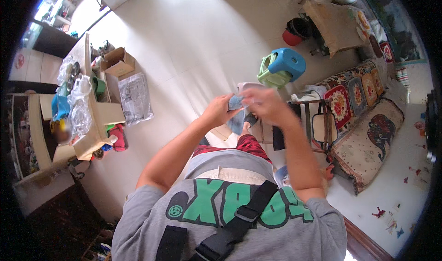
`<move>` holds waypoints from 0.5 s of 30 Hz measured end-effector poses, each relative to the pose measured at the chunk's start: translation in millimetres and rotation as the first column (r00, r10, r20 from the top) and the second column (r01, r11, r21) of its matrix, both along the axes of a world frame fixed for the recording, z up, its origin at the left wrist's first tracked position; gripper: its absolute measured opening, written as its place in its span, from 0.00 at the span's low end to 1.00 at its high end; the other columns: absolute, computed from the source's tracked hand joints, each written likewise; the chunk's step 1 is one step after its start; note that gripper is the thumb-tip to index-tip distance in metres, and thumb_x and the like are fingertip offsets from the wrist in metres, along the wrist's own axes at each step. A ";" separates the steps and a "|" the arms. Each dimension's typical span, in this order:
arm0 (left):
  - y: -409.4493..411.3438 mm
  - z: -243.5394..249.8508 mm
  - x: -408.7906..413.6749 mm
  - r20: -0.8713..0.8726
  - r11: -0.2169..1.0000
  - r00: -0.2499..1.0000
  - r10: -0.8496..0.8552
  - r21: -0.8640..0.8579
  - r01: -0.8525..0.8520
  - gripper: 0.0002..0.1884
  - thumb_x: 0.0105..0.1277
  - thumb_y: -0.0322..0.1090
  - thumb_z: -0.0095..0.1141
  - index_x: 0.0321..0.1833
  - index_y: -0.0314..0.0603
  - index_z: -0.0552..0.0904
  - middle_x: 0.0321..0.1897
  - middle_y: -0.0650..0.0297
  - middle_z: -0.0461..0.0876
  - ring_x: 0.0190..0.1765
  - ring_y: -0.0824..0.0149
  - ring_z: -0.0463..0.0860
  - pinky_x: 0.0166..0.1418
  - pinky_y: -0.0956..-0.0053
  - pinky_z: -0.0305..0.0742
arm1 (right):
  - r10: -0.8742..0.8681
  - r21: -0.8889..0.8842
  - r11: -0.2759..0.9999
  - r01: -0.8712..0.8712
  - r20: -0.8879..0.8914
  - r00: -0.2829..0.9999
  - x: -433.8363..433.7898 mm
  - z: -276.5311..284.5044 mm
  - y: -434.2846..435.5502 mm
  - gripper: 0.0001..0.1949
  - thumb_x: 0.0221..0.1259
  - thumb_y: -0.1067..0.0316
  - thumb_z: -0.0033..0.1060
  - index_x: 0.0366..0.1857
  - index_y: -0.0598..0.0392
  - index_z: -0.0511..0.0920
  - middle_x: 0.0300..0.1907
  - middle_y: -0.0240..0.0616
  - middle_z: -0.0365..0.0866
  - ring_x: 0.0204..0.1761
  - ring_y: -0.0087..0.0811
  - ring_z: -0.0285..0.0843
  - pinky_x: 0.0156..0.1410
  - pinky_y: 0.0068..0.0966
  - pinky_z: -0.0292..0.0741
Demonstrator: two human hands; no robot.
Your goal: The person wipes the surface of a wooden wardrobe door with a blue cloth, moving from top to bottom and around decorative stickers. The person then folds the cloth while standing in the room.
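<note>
My left hand [219,110] grips a small grey-blue piece of cloth [236,103], bunched between thumb and fingers. Below that hand hangs a larger grey-blue fabric part [236,123]; whether it is the same piece, I cannot tell. My right hand [264,100] is motion-blurred, its curled fingertips close to the cloth's right end. What those fingers hold, if anything, is not clear. Behind the right hand shows the pale pinkish edge of an object [247,85], mostly hidden.
Stacked blue and green plastic stools [286,66] stand ahead to the right, near a red bucket [291,38]. A dark-framed chair [312,123] and a sofa with patterned covers [359,92] are at right. To the left are a cluttered table [84,147] and an open cardboard box [119,62].
</note>
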State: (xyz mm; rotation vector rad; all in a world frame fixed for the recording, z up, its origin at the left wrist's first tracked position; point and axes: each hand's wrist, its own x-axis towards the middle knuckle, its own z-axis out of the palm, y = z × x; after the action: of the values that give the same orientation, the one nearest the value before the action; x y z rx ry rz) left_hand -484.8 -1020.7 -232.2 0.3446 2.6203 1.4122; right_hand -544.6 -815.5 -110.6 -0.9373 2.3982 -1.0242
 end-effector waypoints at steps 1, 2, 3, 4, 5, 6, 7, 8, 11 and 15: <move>8.7 10.8 -6.5 0.052 1.000 0.999 0.003 0.030 -0.005 0.20 0.67 0.46 0.68 0.54 0.41 0.81 0.38 0.47 0.86 0.49 0.40 0.84 0.61 0.49 0.77 | -0.114 -0.105 0.990 0.099 -0.147 0.983 -21.1 48.1 17.8 0.09 0.72 0.63 0.62 0.43 0.54 0.88 0.45 0.42 0.90 0.44 0.31 0.88 0.52 0.29 0.80; 16.2 13.9 -13.5 0.040 0.999 0.999 0.010 -0.052 -0.008 0.18 0.68 0.45 0.67 0.52 0.39 0.83 0.41 0.48 0.85 0.49 0.40 0.83 0.54 0.50 0.78 | -0.405 -0.311 0.890 0.332 -0.208 0.890 -34.3 78.3 39.4 0.11 0.67 0.64 0.65 0.47 0.55 0.88 0.45 0.40 0.90 0.45 0.33 0.87 0.53 0.33 0.81; 21.3 12.8 -25.1 0.037 0.999 0.999 0.014 -0.046 -0.013 0.17 0.69 0.44 0.67 0.51 0.39 0.83 0.42 0.48 0.85 0.49 0.40 0.83 0.53 0.51 0.78 | -0.453 -0.595 0.760 0.261 -0.198 0.869 -53.4 123.9 67.4 0.12 0.68 0.67 0.61 0.50 0.61 0.86 0.49 0.38 0.90 0.48 0.37 0.87 0.55 0.37 0.82; 27.4 11.6 -34.2 0.041 0.999 0.999 0.014 -0.040 -0.012 0.17 0.69 0.43 0.67 0.51 0.38 0.83 0.44 0.48 0.85 0.49 0.41 0.83 0.52 0.52 0.78 | -0.488 -0.694 0.701 0.164 -0.300 0.820 -69.4 154.9 97.4 0.12 0.68 0.67 0.61 0.50 0.61 0.86 0.49 0.38 0.90 0.48 0.37 0.87 0.55 0.37 0.82; 34.6 13.8 -43.7 0.054 1.000 0.999 -0.001 -0.030 0.003 0.16 0.69 0.41 0.67 0.51 0.37 0.83 0.46 0.49 0.85 0.49 0.41 0.83 0.52 0.54 0.79 | -0.507 -0.726 0.686 0.055 -0.422 0.752 -77.2 183.3 128.1 0.13 0.68 0.66 0.61 0.50 0.61 0.86 0.48 0.38 0.90 0.48 0.37 0.87 0.55 0.37 0.82; 37.1 8.6 -49.7 0.075 0.998 0.997 0.021 -0.065 -0.016 0.15 0.69 0.41 0.67 0.50 0.37 0.84 0.46 0.49 0.85 0.49 0.42 0.84 0.53 0.56 0.79 | -0.495 -0.732 0.678 -0.069 -0.523 0.694 -87.5 204.6 154.3 0.13 0.68 0.66 0.61 0.49 0.61 0.86 0.48 0.39 0.90 0.47 0.36 0.87 0.55 0.37 0.82; 41.8 3.9 -58.1 0.109 0.998 0.994 0.016 -0.063 -0.009 0.15 0.69 0.42 0.67 0.50 0.38 0.84 0.46 0.49 0.85 0.50 0.41 0.83 0.53 0.54 0.79 | -0.456 -0.697 0.704 -0.139 -0.593 0.664 -97.0 217.1 175.0 0.13 0.69 0.66 0.61 0.49 0.61 0.86 0.48 0.39 0.89 0.47 0.36 0.87 0.55 0.37 0.82; 47.6 0.6 -64.3 0.147 0.998 0.989 0.014 -0.059 -0.006 0.16 0.68 0.43 0.68 0.50 0.39 0.84 0.46 0.49 0.85 0.51 0.41 0.83 0.54 0.53 0.79 | -0.403 -0.652 0.730 -0.204 -0.652 0.642 -106.7 225.7 192.2 0.13 0.69 0.65 0.61 0.49 0.61 0.85 0.48 0.39 0.89 0.47 0.36 0.86 0.55 0.37 0.82; 71.4 1.0 -93.0 0.269 0.994 0.963 0.019 -0.108 0.010 0.16 0.66 0.46 0.69 0.46 0.41 0.86 0.42 0.47 0.87 0.47 0.39 0.85 0.52 0.51 0.79 | -0.308 -0.555 0.794 -0.246 -0.718 0.624 -134.7 226.6 226.0 0.13 0.69 0.64 0.61 0.49 0.61 0.85 0.47 0.39 0.89 0.47 0.36 0.86 0.55 0.37 0.81; 96.9 -34.1 -137.7 0.310 0.926 0.949 -0.054 -0.341 0.164 0.15 0.64 0.44 0.67 0.45 0.40 0.87 0.40 0.43 0.88 0.46 0.39 0.87 0.51 0.48 0.80 | -0.335 -0.515 0.854 -0.073 -0.652 0.680 -168.8 198.9 263.4 0.13 0.69 0.63 0.61 0.49 0.61 0.85 0.47 0.40 0.88 0.47 0.36 0.85 0.55 0.37 0.81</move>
State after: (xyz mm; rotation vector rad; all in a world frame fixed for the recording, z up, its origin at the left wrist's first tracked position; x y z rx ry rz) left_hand -622.5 -923.8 -266.3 0.2091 2.4949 0.8403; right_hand -713.5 -552.2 88.3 -1.6287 2.9142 -1.6427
